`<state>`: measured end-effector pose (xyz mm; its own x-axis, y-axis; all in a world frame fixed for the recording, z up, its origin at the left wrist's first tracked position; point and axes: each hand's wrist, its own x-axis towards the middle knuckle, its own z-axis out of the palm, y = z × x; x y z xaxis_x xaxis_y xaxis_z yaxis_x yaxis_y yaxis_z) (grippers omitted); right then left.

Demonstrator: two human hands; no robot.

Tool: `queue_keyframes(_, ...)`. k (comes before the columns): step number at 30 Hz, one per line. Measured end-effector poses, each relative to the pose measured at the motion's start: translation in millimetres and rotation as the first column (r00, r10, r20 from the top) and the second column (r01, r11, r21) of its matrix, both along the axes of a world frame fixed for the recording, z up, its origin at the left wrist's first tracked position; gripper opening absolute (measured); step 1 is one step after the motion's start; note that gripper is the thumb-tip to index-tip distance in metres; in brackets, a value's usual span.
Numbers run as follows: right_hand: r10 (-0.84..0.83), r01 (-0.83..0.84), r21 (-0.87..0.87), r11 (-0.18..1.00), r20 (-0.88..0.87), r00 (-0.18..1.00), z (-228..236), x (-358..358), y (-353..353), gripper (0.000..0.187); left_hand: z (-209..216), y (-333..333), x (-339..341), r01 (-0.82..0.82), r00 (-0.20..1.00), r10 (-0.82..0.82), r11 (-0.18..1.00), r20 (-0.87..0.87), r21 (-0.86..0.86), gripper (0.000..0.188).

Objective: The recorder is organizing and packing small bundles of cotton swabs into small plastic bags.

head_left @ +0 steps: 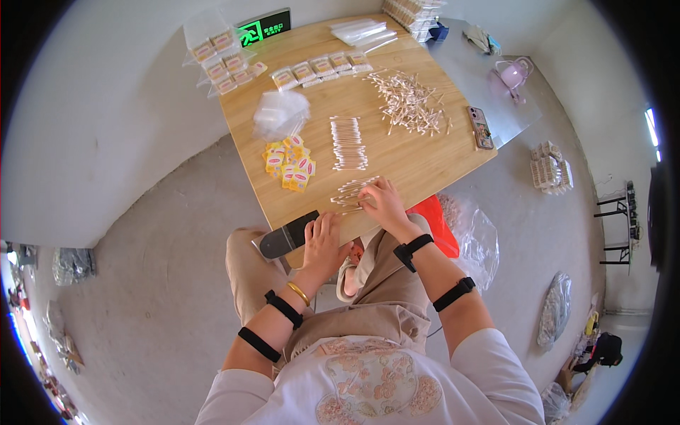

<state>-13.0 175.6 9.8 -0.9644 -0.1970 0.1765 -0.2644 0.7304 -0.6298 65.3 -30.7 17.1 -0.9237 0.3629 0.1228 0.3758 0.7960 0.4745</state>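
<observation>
I see right hand (386,205) curled on cotton swabs (352,194) at near desk (425,166) edge, left hand (324,241) open flat beside, yellow-red label packets (289,164) left, green sign (264,28) far wall.

Cotton swabs (352,193): near ends hidden beneath right hand (384,205); count too small to tell. Left hand (324,244): palm hidden. Small packets (289,164): print illegible.

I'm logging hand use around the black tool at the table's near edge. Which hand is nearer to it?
Left. The left hand rests right beside the black tool, about touching its end. The right hand is farther off, on the small bunch of cotton swabs.
</observation>
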Motion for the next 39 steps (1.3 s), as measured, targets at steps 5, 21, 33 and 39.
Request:
queue_keyframes(5, 0.072, -0.068, 0.086, 0.994, -0.043, 0.996, 3.7, -5.2, -12.4, 0.019, 0.7, -1.0, 1.0, 0.004, 1.000, -0.004, 0.999, -0.001, 0.041, 0.067)
queue_keyframes(21, 0.204, -0.196, 0.128, 0.972, -0.048, 0.978, 20.4, -39.3, -29.0, 0.005, -6.1, 3.2, -28.1, -0.013, 1.000, 0.008, 0.981, -0.029, -0.191, 0.073)
queue_keyframes(33, 0.171, -0.176, 0.114, 0.978, 0.058, 0.984, 26.8, -11.6, 3.4, 0.012, -12.6, -3.7, -15.6, 0.021, 1.000, -0.021, 0.974, 0.003, -0.226, 0.072)
queue_keyframes(39, 0.084, -0.088, 0.052, 0.995, 0.071, 0.994, 9.1, -2.3, 15.5, 0.019, -10.9, 7.7, -21.1, 0.009, 1.000, -0.013, 0.955, -0.012, -0.297, 0.073)
